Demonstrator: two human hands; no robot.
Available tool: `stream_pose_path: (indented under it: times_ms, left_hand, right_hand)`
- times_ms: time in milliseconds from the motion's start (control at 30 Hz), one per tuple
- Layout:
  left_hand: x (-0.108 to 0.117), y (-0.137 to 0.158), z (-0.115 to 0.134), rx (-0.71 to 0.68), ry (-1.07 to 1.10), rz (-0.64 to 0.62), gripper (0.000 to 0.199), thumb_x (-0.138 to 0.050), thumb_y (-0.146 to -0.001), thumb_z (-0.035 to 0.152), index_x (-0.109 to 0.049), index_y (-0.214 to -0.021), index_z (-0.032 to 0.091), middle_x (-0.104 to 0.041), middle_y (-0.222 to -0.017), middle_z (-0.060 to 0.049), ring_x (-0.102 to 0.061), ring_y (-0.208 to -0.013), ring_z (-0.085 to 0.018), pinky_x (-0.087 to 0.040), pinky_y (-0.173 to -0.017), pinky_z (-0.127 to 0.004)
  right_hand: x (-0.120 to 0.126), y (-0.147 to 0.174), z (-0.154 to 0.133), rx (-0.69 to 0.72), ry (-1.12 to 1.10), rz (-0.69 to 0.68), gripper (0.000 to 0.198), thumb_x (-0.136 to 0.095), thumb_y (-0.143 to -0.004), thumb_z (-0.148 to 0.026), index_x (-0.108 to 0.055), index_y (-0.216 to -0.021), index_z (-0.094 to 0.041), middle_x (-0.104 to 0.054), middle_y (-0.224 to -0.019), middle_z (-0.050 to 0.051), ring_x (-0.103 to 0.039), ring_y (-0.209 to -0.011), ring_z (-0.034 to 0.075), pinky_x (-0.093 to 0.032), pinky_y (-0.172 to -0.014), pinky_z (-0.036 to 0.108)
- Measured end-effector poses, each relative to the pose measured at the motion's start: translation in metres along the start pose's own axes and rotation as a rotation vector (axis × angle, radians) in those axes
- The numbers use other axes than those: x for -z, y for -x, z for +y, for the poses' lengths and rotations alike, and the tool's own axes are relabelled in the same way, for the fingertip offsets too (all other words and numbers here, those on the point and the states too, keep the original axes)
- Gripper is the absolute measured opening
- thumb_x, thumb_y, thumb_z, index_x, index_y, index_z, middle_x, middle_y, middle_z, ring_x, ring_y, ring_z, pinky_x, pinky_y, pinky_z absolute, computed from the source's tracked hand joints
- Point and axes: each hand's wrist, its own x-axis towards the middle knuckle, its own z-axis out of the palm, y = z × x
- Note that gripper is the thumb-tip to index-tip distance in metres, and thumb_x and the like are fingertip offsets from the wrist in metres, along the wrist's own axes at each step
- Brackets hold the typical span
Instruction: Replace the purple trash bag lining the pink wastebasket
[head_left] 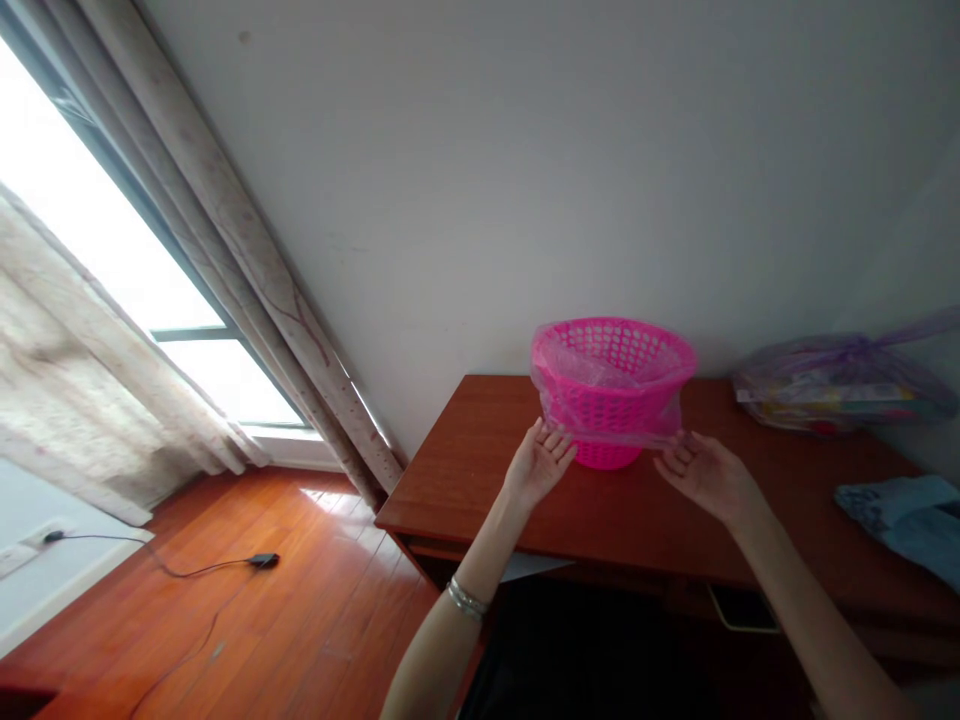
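A bright pink plastic basket (609,457) with holes in its wall stands upright on the reddish-brown desk. Over its rim and down its near side hangs a thin, see-through pinkish plastic bag (611,437). My left hand (536,465), palm up with bent fingers, grips the bag's loose edge at the basket's lower left. At the lower right, my right hand (705,475) holds the same edge, fingers curled at it. Between my two hands the edge is stretched across the front of the basket. The bag also lies partly inside the basket.
On the desk (472,450), a knotted purple see-through bag (840,385) of packages sits at the back right. Folded light-blue cloth (911,515) lies near the right edge. A black adapter (262,561) with a cable is on the wooden floor, near the curtain (247,230).
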Motion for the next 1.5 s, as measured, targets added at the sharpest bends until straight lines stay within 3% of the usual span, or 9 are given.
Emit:
stream_pose_path:
  times_ms: [133, 267, 500, 600, 767, 900, 1233, 1333, 1500]
  left_hand:
    - [-0.020, 0.007, -0.003, -0.031, 0.019, 0.005, 0.027, -0.046, -0.099, 0.035, -0.064, -0.090, 0.017, -0.070, -0.087, -0.005, -0.067, -0.085, -0.015, -0.049, -0.095, -0.032]
    - [-0.040, 0.015, -0.003, -0.047, -0.032, -0.052, 0.033, -0.043, -0.098, 0.039, -0.065, -0.101, 0.015, -0.071, -0.100, -0.010, -0.064, -0.106, -0.021, -0.048, -0.097, -0.034]
    - [-0.058, 0.016, -0.001, -0.158, -0.123, -0.209, 0.046, -0.034, -0.099, 0.043, -0.063, -0.118, 0.013, -0.061, -0.133, -0.012, -0.054, -0.126, -0.029, -0.050, -0.093, -0.037]
    - [-0.064, 0.014, 0.003, -0.186, -0.146, -0.213, 0.049, -0.028, -0.100, 0.044, -0.062, -0.119, 0.015, -0.057, -0.139, -0.011, -0.057, -0.122, -0.026, -0.052, -0.086, -0.032]
    - [-0.074, 0.008, 0.020, -0.175, -0.101, -0.340, 0.043, -0.032, -0.100, 0.040, -0.064, -0.114, 0.014, -0.055, -0.142, -0.010, -0.069, -0.095, -0.013, -0.055, -0.069, -0.020]
    - [-0.084, 0.001, 0.038, -0.110, -0.099, -0.385, 0.044, -0.031, -0.100, 0.038, -0.061, -0.117, 0.011, -0.058, -0.138, -0.015, -0.071, -0.092, -0.014, -0.057, -0.067, -0.020]
    - [-0.084, -0.011, 0.081, -0.012, -0.446, -0.267, 0.030, -0.045, -0.092, 0.018, -0.065, -0.110, 0.004, -0.069, -0.116, -0.018, -0.071, -0.085, -0.015, -0.056, -0.061, -0.017]
    - [-0.061, -0.002, 0.090, -0.210, -0.759, -0.152, 0.025, -0.060, -0.085, 0.018, -0.068, -0.106, 0.007, -0.074, -0.102, -0.014, -0.068, -0.065, -0.011, -0.051, -0.048, -0.017]
    - [-0.015, -0.012, 0.094, -0.829, -1.127, 0.132, 0.026, -0.075, -0.074, 0.034, -0.070, -0.089, 0.013, -0.069, -0.072, -0.003, -0.060, -0.056, -0.012, -0.048, -0.050, -0.022]
  right_hand:
    - [-0.022, 0.009, -0.007, 0.023, 0.017, 0.006, 0.022, -0.045, -0.090, -0.024, -0.067, -0.097, -0.023, -0.073, -0.093, 0.005, -0.069, -0.081, 0.013, -0.058, -0.085, 0.033]
    - [-0.038, 0.013, -0.012, 0.057, -0.008, -0.004, 0.027, -0.043, -0.091, -0.025, -0.065, -0.107, -0.021, -0.072, -0.094, 0.004, -0.067, -0.071, 0.010, -0.059, -0.076, 0.025]
    - [-0.054, 0.011, -0.018, 0.202, -0.164, -0.037, 0.021, -0.044, -0.093, -0.019, -0.063, -0.101, -0.021, -0.072, -0.100, 0.001, -0.062, -0.058, 0.001, -0.057, -0.071, 0.012]
    - [-0.062, 0.006, -0.022, 0.217, -0.243, -0.016, 0.020, -0.043, -0.095, -0.017, -0.062, -0.100, -0.020, -0.072, -0.103, 0.000, -0.061, -0.055, -0.001, -0.056, -0.066, 0.010]
    - [-0.073, -0.006, -0.031, 0.297, -0.285, 0.098, 0.021, -0.045, -0.093, -0.008, -0.061, -0.094, -0.021, -0.072, -0.083, -0.005, -0.061, -0.053, 0.000, -0.055, -0.054, 0.009]
    - [-0.076, -0.013, -0.042, 0.328, -0.263, 0.181, 0.016, -0.050, -0.092, -0.009, -0.061, -0.088, -0.019, -0.072, -0.080, -0.005, -0.057, -0.047, 0.000, -0.055, -0.050, 0.012]
    - [-0.043, -0.023, -0.076, 0.397, 0.177, 0.246, 0.010, -0.069, -0.076, -0.015, -0.070, -0.084, -0.021, -0.069, -0.078, -0.004, -0.057, -0.052, 0.003, -0.049, -0.042, 0.013]
    - [-0.016, -0.018, -0.080, 0.487, 0.458, 0.255, 0.031, -0.080, -0.064, -0.020, -0.072, -0.094, -0.023, -0.070, -0.093, 0.000, -0.062, -0.062, 0.006, -0.053, -0.049, 0.014]
    - [0.012, -0.018, -0.080, 0.635, 0.818, 0.252, 0.056, -0.084, -0.060, -0.037, -0.067, -0.113, -0.028, -0.066, -0.114, 0.004, -0.065, -0.081, 0.013, -0.055, -0.053, 0.017]
